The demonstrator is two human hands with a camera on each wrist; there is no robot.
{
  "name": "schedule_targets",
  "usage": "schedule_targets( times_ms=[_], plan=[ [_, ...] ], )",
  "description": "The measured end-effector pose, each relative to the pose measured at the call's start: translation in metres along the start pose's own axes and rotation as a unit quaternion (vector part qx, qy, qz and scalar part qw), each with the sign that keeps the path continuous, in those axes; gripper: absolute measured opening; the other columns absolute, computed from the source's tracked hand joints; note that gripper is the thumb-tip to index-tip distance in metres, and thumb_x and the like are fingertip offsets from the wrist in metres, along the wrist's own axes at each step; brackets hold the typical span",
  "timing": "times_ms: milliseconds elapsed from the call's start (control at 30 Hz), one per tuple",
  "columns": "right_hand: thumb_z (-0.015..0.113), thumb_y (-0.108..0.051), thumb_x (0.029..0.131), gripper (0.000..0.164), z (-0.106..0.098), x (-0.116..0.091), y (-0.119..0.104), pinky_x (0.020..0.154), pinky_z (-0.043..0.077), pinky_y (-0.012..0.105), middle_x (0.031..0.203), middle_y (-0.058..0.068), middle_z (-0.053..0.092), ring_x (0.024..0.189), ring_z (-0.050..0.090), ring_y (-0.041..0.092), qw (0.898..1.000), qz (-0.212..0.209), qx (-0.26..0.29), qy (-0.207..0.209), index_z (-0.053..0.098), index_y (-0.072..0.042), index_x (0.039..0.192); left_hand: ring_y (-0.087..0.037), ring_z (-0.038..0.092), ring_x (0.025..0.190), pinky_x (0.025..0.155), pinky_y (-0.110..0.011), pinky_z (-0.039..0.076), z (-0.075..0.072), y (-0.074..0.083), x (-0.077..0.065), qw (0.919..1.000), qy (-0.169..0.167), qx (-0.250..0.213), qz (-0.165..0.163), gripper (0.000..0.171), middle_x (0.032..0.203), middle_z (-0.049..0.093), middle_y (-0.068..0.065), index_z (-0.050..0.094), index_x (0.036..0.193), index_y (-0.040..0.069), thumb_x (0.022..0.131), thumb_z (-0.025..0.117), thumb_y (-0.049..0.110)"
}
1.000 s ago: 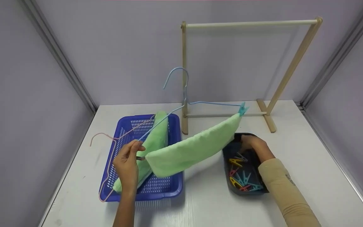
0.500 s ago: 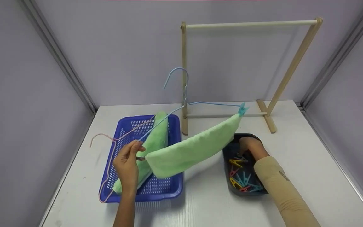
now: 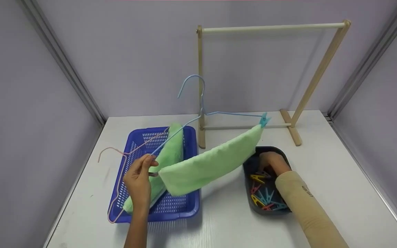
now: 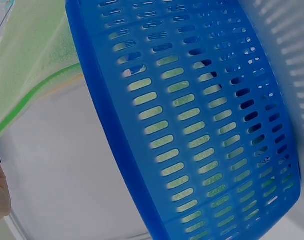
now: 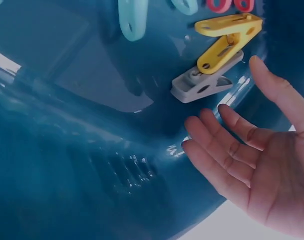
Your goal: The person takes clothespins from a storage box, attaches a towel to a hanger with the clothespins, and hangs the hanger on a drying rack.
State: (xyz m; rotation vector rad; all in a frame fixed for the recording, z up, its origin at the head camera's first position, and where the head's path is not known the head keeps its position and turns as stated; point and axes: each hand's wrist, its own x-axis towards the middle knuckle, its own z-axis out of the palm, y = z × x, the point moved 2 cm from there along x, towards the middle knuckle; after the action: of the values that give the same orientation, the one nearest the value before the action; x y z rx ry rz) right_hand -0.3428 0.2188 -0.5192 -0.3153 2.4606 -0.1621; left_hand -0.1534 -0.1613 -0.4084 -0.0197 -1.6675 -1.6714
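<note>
My left hand (image 3: 139, 177) pinches the left end of a light blue wire hanger (image 3: 177, 133), whose hook points up. A folded pale green towel (image 3: 209, 168) slants below it, its right corner fixed to the hanger by a turquoise clothespin (image 3: 264, 120). A small dark piece (image 3: 153, 174) shows between the left hand and the towel's left corner. My right hand (image 5: 271, 165) reaches into a dark box (image 3: 269, 212), fingers and thumb spread in the right wrist view. Just beyond its fingertips lie a grey clothespin (image 5: 199, 87) and a yellow clothespin (image 5: 226, 42).
Behind the left hand stands a blue perforated basket (image 3: 194, 206) with another green towel (image 3: 175, 148); a pink wire hanger (image 3: 117, 193) lies over its left side. A wooden rack (image 3: 200, 86) with a white top bar (image 3: 271, 28) stands at the back. Several clothespins (image 3: 267, 196) lie in the box.
My right hand and forearm have shifted slightly left and down within the box. The left hand, hanger and towel stay almost as they were.
</note>
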Motion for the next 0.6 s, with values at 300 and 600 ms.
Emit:
schedule_targets(
  times_ms=[300, 600],
  plan=[
    [0.073, -0.019, 0.076, 0.022, 0.007, 0.001, 0.000, 0.081, 0.048, 0.043, 0.088, 0.008, 0.061, 0.078, 0.054, 0.022, 0.999, 0.034, -0.020, -0.004, 0.066, -0.001, 0.087, -0.013, 0.062, 0.068, 0.049, -0.023, 0.051, 0.004, 0.022, -0.001, 1.0000, -0.004, 0.000, 0.006, 0.013, 0.073, 0.063, -0.013, 0.064, 0.091, -0.014, 0.089, 0.054, -0.006],
    [0.073, -0.024, 0.077, 0.027, 0.011, -0.001, -0.004, 0.077, 0.049, 0.038, 0.084, 0.006, 0.060, 0.077, 0.054, 0.020, 0.999, 0.038, -0.027, -0.025, 0.066, 0.001, 0.087, -0.013, 0.062, 0.068, 0.049, -0.023, 0.051, 0.004, 0.025, -0.002, 1.0000, -0.004, 0.004, 0.004, 0.013, 0.072, 0.063, -0.014, 0.062, 0.092, -0.016, 0.089, 0.054, -0.006]
  ],
)
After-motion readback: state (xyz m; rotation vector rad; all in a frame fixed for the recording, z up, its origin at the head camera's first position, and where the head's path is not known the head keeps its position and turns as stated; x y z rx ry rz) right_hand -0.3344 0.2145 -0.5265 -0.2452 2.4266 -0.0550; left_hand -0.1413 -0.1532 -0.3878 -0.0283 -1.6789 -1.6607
